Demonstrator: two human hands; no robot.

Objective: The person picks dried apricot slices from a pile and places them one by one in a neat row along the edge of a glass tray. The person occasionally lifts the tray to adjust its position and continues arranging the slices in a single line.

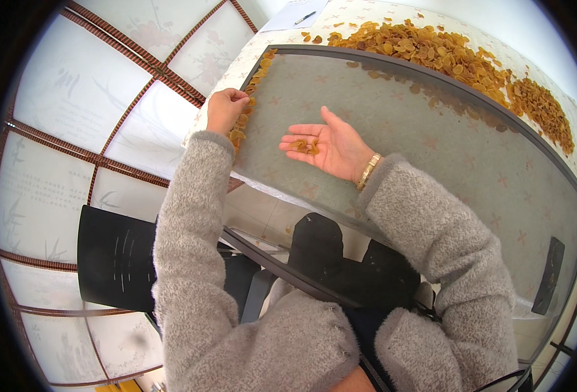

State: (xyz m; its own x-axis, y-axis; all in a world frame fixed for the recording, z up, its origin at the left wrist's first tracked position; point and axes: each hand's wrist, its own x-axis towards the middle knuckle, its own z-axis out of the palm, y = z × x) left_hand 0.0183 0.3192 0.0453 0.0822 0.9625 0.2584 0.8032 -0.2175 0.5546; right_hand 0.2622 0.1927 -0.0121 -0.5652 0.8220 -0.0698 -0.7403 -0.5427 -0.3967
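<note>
My left hand (229,110) is palm down at the left edge of a dark-framed, see-through panel (416,137). Its thumb and finger pinch at an amber dried slice in a row of overlapping slices (238,134) along that edge. My right hand (335,149) lies palm up over the panel, fingers pointing left and spread a little, with several small amber slices (305,146) on the fingers and palm. A large heap of amber slices (425,49) lies beyond the panel's far edge, and a heap of smaller, darker pieces (543,110) is at its right.
The panel lies on a patterned tablecloth (234,56) and overhangs the table's near edge above my legs. A paper sheet (283,17) with a pen (305,18) is at the far left. A black chair (116,259) and a folding screen (82,83) are at left. A black strip (548,275) is at right.
</note>
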